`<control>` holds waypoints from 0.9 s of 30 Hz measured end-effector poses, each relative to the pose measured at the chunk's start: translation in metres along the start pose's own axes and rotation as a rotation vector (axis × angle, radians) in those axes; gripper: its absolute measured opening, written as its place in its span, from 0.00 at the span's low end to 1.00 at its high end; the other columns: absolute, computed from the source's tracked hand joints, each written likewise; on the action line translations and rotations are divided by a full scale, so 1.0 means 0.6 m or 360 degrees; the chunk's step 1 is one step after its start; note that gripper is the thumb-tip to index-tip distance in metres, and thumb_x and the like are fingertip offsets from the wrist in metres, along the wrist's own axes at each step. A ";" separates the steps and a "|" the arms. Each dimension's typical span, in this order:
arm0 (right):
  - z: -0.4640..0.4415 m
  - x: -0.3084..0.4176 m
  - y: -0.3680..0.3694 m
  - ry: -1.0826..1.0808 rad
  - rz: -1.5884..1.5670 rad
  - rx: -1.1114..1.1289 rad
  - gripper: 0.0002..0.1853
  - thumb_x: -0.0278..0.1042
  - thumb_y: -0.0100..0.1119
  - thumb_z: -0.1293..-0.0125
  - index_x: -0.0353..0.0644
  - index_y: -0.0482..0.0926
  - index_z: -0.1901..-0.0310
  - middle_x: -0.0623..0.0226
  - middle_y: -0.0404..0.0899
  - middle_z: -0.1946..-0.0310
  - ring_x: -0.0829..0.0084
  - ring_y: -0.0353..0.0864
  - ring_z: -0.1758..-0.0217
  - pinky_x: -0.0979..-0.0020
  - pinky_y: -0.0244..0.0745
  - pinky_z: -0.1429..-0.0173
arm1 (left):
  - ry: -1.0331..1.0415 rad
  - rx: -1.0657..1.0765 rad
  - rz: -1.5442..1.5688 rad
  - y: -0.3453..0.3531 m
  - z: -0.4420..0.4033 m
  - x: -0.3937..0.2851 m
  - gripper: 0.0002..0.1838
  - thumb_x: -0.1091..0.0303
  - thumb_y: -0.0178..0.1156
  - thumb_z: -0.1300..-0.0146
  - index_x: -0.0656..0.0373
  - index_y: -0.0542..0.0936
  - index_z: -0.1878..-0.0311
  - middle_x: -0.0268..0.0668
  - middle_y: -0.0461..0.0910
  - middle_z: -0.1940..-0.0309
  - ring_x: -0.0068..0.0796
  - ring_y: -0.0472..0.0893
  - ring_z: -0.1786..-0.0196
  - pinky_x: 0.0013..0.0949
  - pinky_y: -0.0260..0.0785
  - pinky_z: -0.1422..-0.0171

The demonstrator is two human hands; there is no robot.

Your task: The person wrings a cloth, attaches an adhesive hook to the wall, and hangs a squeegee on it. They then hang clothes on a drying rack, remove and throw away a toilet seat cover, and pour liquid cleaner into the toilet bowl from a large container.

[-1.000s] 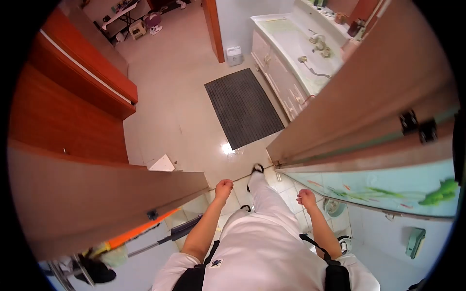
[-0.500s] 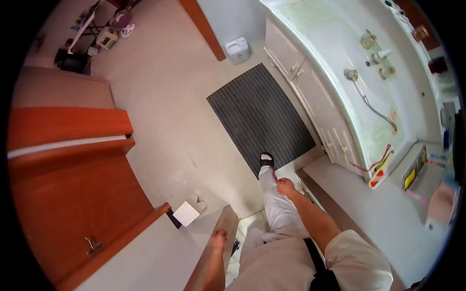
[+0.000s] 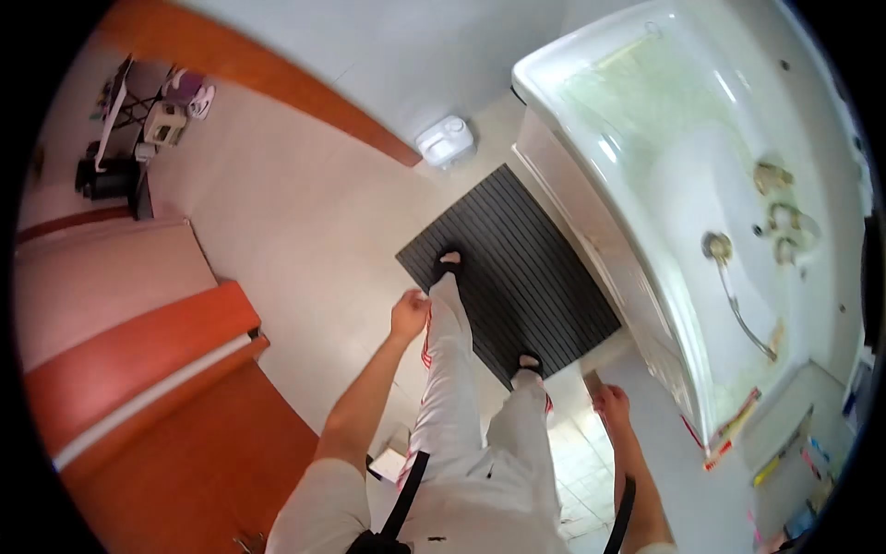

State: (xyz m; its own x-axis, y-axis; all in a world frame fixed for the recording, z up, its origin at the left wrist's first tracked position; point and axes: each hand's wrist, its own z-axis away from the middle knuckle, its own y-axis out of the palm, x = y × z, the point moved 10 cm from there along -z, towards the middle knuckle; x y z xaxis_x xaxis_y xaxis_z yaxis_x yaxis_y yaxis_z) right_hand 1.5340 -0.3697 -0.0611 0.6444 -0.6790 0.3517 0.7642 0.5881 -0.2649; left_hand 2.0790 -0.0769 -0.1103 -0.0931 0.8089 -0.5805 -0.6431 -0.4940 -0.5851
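Observation:
My left hand [image 3: 410,316] hangs beside my left thigh, its fingers curled, with no object visible in it. On the other side, my right hand [image 3: 611,403] is near my right leg, fingers curled, close to the end of a brownish edge [image 3: 593,383]; whether they touch is unclear. My feet in black sandals stand on a dark ribbed mat [image 3: 531,277]. Right of the mat is a white sink [image 3: 683,185] with a hose-like spout [image 3: 744,319] and taps [image 3: 784,217].
A white jug [image 3: 446,141] stands by the wall beyond the mat. At the left are an orange-brown door [image 3: 194,462] and frame. Farther back are a stool [image 3: 164,124] and shoes [image 3: 201,102]. Toothbrush-like items [image 3: 734,429] lie at the sink's near corner.
I have moved forward from the tiled doorway onto the mat, and the view has turned. The sink is nearer. Both hands have swung to either side of my legs.

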 end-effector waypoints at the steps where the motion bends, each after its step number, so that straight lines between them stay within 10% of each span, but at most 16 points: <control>1: -0.018 -0.004 0.014 0.0012 -0.0098 -0.0050 0.15 0.37 0.54 0.32 0.34 0.74 0.51 0.57 0.81 0.66 0.71 0.81 0.71 0.72 0.77 0.70 | 0.0223 -0.0058 -0.0208 0.008 -0.112 -0.029 0.26 0.53 0.63 0.42 0.60 0.78 0.46 0.49 0.83 0.58 0.46 0.83 0.54 0.45 0.74 0.50; 6: -0.030 -0.056 0.158 0.0067 -0.0496 -0.0188 0.16 0.37 0.53 0.29 0.35 0.73 0.47 0.60 0.79 0.65 0.74 0.79 0.70 0.73 0.77 0.66 | 0.0629 -0.0131 -0.1005 0.032 -0.607 -0.164 0.44 0.55 0.65 0.43 0.67 0.58 0.29 0.56 0.64 0.32 0.54 0.62 0.29 0.44 0.55 0.25; 13: 0.068 -0.332 0.377 0.0500 -0.0481 -0.0221 0.11 0.31 0.55 0.32 0.38 0.75 0.51 0.62 0.80 0.68 0.71 0.81 0.72 0.71 0.79 0.67 | 0.0457 0.0257 -0.1186 0.106 -0.776 -0.281 0.43 0.50 0.65 0.46 0.62 0.62 0.30 0.49 0.66 0.32 0.49 0.65 0.30 0.43 0.55 0.26; 17: 0.108 -0.357 0.459 0.0604 -0.0788 -0.0179 0.09 0.30 0.54 0.32 0.38 0.75 0.53 0.63 0.80 0.69 0.70 0.81 0.72 0.71 0.79 0.67 | 0.0772 0.0310 -0.1280 0.219 -0.846 -0.163 0.36 0.47 0.64 0.46 0.58 0.72 0.37 0.49 0.77 0.43 0.48 0.76 0.39 0.41 0.66 0.36; 18: 0.106 -0.383 0.489 0.0590 -0.1357 -0.0046 0.07 0.30 0.54 0.31 0.38 0.75 0.55 0.65 0.79 0.70 0.72 0.80 0.71 0.72 0.78 0.67 | 0.0822 0.0339 -0.1185 0.232 -0.832 -0.167 0.34 0.48 0.64 0.45 0.59 0.74 0.39 0.49 0.79 0.46 0.47 0.78 0.42 0.41 0.68 0.39; 23: 0.135 -0.336 0.499 0.0152 -0.0931 -0.0091 0.10 0.30 0.53 0.31 0.35 0.76 0.52 0.65 0.80 0.68 0.76 0.80 0.68 0.74 0.78 0.64 | 0.0358 0.0549 -0.0522 0.147 -0.494 -0.254 0.13 0.61 0.62 0.36 0.62 0.81 0.58 0.31 0.76 0.78 0.24 0.75 0.75 0.31 0.68 0.67; 27: 0.173 -0.244 0.474 0.0015 -0.0958 -0.0189 0.14 0.33 0.56 0.34 0.32 0.78 0.52 0.67 0.81 0.73 0.79 0.78 0.70 0.75 0.74 0.63 | 0.0211 0.0858 -0.0233 0.067 -0.160 -0.342 0.10 0.63 0.60 0.33 0.60 0.77 0.66 0.28 0.71 0.80 0.20 0.68 0.78 0.28 0.60 0.73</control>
State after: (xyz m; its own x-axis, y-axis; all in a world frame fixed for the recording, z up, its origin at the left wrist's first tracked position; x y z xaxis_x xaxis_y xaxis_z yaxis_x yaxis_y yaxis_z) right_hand 1.6543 -0.0574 -0.0948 0.0984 -0.8808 0.4631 0.9915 0.0472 -0.1208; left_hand 2.1451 -0.2933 -0.0690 0.1000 0.7925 -0.6016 -0.9420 -0.1193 -0.3137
